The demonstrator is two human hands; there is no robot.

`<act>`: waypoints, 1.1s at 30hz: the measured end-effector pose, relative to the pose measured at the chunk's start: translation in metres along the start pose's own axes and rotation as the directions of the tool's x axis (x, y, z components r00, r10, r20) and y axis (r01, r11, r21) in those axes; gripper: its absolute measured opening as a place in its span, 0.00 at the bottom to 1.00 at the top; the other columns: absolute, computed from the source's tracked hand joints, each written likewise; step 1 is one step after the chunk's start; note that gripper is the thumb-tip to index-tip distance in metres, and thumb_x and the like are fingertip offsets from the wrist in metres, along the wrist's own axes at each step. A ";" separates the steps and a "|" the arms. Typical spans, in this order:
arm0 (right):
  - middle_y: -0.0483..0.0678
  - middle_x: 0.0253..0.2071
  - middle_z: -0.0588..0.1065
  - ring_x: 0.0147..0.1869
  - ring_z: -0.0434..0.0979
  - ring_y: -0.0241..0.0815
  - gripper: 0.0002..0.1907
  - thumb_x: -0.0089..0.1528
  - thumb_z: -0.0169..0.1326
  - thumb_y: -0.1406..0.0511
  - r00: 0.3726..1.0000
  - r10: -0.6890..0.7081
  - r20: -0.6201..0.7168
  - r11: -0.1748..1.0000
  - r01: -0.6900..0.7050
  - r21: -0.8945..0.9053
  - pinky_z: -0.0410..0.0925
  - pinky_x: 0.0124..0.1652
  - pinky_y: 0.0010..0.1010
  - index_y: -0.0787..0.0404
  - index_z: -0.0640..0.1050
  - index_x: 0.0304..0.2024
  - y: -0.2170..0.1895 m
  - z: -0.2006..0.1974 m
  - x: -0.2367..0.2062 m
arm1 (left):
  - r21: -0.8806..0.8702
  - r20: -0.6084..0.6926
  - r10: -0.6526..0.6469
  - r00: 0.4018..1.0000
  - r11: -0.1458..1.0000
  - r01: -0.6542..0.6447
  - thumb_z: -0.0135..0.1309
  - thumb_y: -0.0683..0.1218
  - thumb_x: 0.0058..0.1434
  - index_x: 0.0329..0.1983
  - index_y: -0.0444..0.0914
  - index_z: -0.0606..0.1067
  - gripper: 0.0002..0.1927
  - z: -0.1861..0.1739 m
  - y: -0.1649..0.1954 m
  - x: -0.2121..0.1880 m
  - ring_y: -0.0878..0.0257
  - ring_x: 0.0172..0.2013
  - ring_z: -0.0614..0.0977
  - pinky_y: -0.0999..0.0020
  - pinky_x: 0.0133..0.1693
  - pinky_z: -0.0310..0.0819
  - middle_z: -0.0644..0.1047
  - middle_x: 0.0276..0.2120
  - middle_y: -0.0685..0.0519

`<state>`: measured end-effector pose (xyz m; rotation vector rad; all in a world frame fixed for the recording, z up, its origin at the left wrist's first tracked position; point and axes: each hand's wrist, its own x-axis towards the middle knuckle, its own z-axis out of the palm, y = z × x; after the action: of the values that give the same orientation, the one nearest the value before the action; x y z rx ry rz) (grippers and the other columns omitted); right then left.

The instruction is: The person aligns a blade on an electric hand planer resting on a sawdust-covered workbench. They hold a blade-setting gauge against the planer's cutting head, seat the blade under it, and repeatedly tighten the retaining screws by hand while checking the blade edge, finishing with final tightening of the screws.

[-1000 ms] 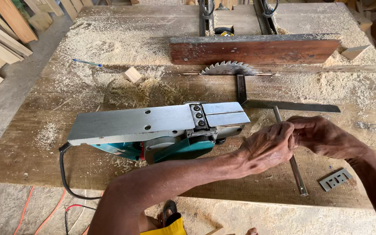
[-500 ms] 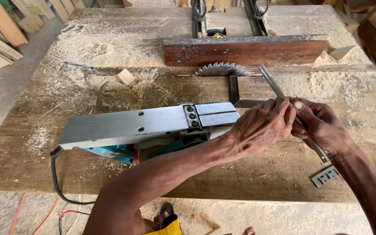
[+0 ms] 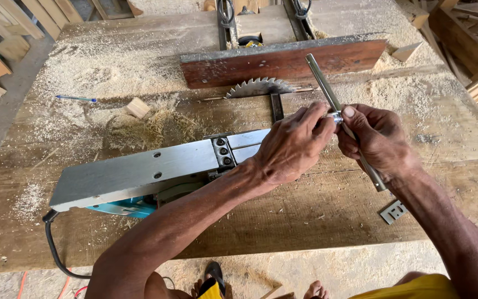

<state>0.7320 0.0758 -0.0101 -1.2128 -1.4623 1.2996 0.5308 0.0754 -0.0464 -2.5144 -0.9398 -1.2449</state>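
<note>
Both hands had lifted the metal rod [image 3: 327,88] upright above the counter [image 3: 327,216]. Left hand [image 3: 291,147] fingers pinched its small silver fitting [image 3: 336,117]; right hand [image 3: 377,141] gripped the shaft. A slip risked dropping it toward the saw blade [image 3: 258,87].

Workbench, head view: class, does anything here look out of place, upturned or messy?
Yes. The electric planer lies upside down, flat sole facing up. Sawdust is strewn over the bench around the saw blade. Both hands grip a metal rod above the bench.
</note>
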 end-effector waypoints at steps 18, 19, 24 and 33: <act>0.52 0.25 0.81 0.21 0.79 0.36 0.15 0.68 0.51 0.62 0.990 0.100 0.095 0.792 -0.022 -0.610 0.76 0.23 0.30 0.69 0.82 0.43 0.079 0.037 0.028 | -0.356 0.066 -0.208 0.976 0.909 0.218 0.64 0.38 0.61 0.39 0.32 0.82 0.05 -0.164 -0.050 -0.010 0.64 0.31 0.82 0.67 0.32 0.77 0.81 0.31 0.48; 0.51 0.25 0.82 0.21 0.80 0.36 0.15 0.67 0.52 0.63 0.990 0.079 0.117 0.790 0.009 -0.614 0.77 0.22 0.30 0.69 0.82 0.43 0.077 0.045 0.026 | -0.353 0.102 -0.240 0.965 0.898 0.261 0.65 0.38 0.59 0.37 0.31 0.83 0.04 -0.168 -0.054 -0.020 0.63 0.30 0.82 0.67 0.31 0.76 0.81 0.30 0.47; 0.48 0.30 0.82 0.23 0.76 0.45 0.14 0.71 0.50 0.60 0.998 0.061 0.033 0.145 0.024 -0.989 0.71 0.25 0.37 0.51 0.82 0.55 0.023 0.090 0.013 | -0.440 0.255 -0.323 0.911 0.800 0.407 0.66 0.40 0.59 0.36 0.33 0.83 0.05 -0.176 -0.076 -0.054 0.67 0.24 0.84 0.72 0.25 0.79 0.83 0.26 0.49; 0.48 0.35 0.83 0.27 0.76 0.34 0.18 0.68 0.51 0.55 0.961 -0.205 0.183 0.818 0.271 -0.507 0.71 0.26 0.28 0.60 0.82 0.50 -0.037 0.189 -0.011 | -0.570 0.162 -0.379 0.911 0.718 0.400 0.63 0.41 0.62 0.37 0.33 0.81 0.06 -0.193 -0.087 -0.086 0.67 0.26 0.86 0.74 0.25 0.84 0.82 0.29 0.50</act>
<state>0.5457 0.0258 0.0010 -1.2461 -2.0806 0.8273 0.3132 0.0233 -0.0002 -2.8912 -1.3128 -1.8864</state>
